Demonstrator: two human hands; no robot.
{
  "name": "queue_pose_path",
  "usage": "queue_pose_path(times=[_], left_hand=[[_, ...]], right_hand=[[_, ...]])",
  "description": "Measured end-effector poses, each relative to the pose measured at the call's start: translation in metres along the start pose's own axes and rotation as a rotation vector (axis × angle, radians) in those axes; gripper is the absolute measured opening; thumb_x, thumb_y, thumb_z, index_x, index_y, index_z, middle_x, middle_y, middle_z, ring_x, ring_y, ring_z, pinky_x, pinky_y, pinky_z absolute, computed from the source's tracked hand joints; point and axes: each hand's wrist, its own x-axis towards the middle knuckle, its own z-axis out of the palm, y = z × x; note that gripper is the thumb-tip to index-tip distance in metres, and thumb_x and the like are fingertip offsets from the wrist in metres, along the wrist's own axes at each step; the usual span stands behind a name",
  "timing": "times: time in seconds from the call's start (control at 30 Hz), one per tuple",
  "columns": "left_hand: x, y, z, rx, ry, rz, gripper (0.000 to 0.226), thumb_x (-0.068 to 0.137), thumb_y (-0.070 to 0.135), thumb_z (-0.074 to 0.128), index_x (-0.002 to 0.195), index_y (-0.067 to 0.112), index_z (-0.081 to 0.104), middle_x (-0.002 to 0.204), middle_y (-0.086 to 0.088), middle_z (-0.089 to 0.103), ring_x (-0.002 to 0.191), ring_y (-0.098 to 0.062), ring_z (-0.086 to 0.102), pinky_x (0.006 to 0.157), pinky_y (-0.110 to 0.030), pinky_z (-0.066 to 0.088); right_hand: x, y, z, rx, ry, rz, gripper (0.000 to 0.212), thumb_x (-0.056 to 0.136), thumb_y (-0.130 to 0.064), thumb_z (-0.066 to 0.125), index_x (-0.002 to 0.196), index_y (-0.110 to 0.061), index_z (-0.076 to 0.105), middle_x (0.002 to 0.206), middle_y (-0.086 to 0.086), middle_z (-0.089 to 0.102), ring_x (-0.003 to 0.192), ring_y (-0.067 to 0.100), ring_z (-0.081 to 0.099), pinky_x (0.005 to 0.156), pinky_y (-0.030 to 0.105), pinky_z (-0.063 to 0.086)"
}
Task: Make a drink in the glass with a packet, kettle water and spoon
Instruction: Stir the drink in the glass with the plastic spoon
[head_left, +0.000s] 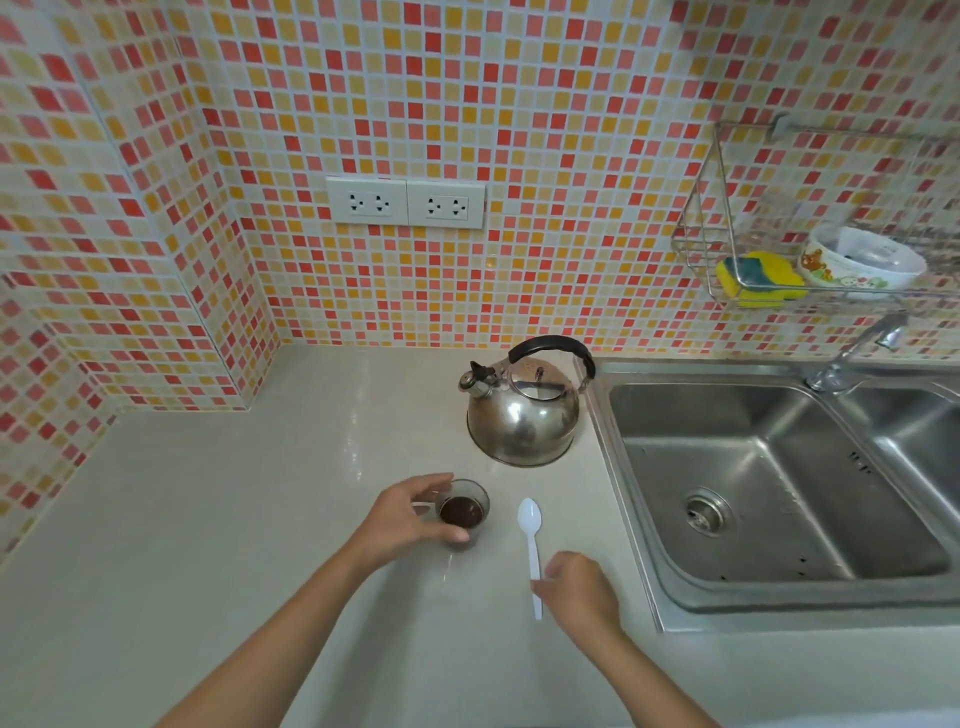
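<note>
A small clear glass (464, 511) with dark brown contents stands on the pale counter (208, 519). My left hand (410, 514) wraps around its left side, thumb in front and fingers behind. A white plastic spoon (532, 545) lies flat to the right of the glass, bowl pointing away from me. My right hand (579, 590) rests over the spoon's handle, fingers pinching it near the lower end. A steel kettle (522, 410) with a black handle stands behind the glass, spout to the left. No packet is in view.
A steel double sink (779, 493) with a tap (852, 358) fills the right side. A wire wall rack (727, 249) holds a yellow sponge (758, 278) and a white bowl (857, 262). Two socket plates (408, 202) sit on the tiled wall.
</note>
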Motion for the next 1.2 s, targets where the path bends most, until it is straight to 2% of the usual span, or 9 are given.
queue_pose_path(times=[0.17,0.3,0.5,0.57,0.67,0.87,1.0,1.13,1.2], left_hand=[[-0.001,-0.003,0.005,0.035,0.052,0.032,0.083,0.055,0.003,0.091,0.130,0.013,0.060,0.121,-0.002,0.066,0.112,-0.014,0.062,0.098,-0.021,0.044],[-0.002,-0.001,0.008,0.052,0.074,0.040,0.077,0.059,-0.001,0.088,0.130,0.009,0.060,0.120,-0.004,0.066,0.110,-0.016,0.062,0.099,-0.021,0.043],[-0.002,-0.002,0.008,0.047,0.069,0.049,0.074,0.059,0.002,0.089,0.127,0.012,0.061,0.120,-0.003,0.066,0.109,-0.015,0.063,0.106,-0.028,0.044],[-0.001,-0.002,0.008,0.051,0.063,0.050,0.077,0.057,0.003,0.090,0.127,0.014,0.061,0.120,-0.002,0.066,0.110,-0.016,0.062,0.102,-0.026,0.045],[0.000,-0.004,0.008,0.056,0.056,0.053,0.084,0.053,0.008,0.092,0.130,0.017,0.059,0.120,0.001,0.066,0.112,-0.014,0.061,0.100,-0.024,0.044],[0.005,-0.009,0.011,0.012,0.066,0.053,0.078,0.051,0.009,0.094,0.123,0.017,0.063,0.119,0.000,0.068,0.111,-0.010,0.063,0.104,-0.022,0.043],[0.008,-0.013,0.009,-0.003,0.068,0.054,0.074,0.051,0.009,0.094,0.119,0.017,0.064,0.116,0.001,0.069,0.111,-0.012,0.064,0.099,-0.018,0.044],[0.010,-0.011,0.010,0.017,0.051,0.066,0.075,0.052,0.010,0.094,0.121,0.013,0.064,0.116,0.000,0.069,0.111,-0.011,0.064,0.099,-0.019,0.044],[0.010,-0.011,0.009,0.013,0.052,0.070,0.076,0.053,0.010,0.093,0.123,0.011,0.063,0.118,-0.001,0.069,0.112,-0.011,0.063,0.101,-0.020,0.044]], right_hand=[[-0.011,0.006,0.013,-0.023,0.014,0.042,0.015,0.078,-0.028,0.067,0.084,-0.018,0.058,0.096,0.001,0.069,0.087,0.021,0.067,0.061,0.023,0.042],[-0.010,0.005,0.017,-0.038,0.020,0.107,0.019,0.080,-0.026,0.066,0.093,-0.012,0.066,0.099,0.004,0.071,0.089,0.024,0.069,0.063,0.025,0.047],[-0.009,0.005,0.007,0.090,0.066,0.150,0.006,0.074,-0.017,0.064,0.072,-0.013,0.060,0.076,0.007,0.066,0.068,0.026,0.065,0.058,0.026,0.048],[-0.008,0.006,-0.003,0.294,0.146,0.096,0.007,0.076,-0.008,0.058,0.071,-0.010,0.061,0.069,0.010,0.067,0.059,0.025,0.068,0.057,0.028,0.053],[-0.012,0.003,-0.031,0.619,0.293,-0.103,0.017,0.081,0.004,0.053,0.069,-0.006,0.061,0.058,0.008,0.065,0.037,0.005,0.058,0.041,0.013,0.044],[-0.026,-0.036,-0.089,0.865,0.525,-0.464,0.021,0.086,-0.011,0.061,0.076,-0.027,0.068,0.062,-0.004,0.065,0.050,0.001,0.057,0.055,0.006,0.044],[-0.032,-0.072,-0.085,0.719,0.448,-0.687,0.024,0.089,-0.017,0.059,0.076,-0.036,0.063,0.063,-0.011,0.064,0.055,0.000,0.056,0.057,0.008,0.045],[-0.023,-0.091,-0.048,0.333,0.325,-0.815,0.015,0.093,-0.014,0.053,0.085,-0.011,0.066,0.077,0.000,0.063,0.070,0.011,0.057,0.065,0.025,0.047],[-0.013,-0.092,-0.031,0.229,0.265,-0.800,0.015,0.094,-0.014,0.052,0.087,-0.007,0.064,0.074,-0.003,0.057,0.068,0.012,0.051,0.064,0.026,0.040]])
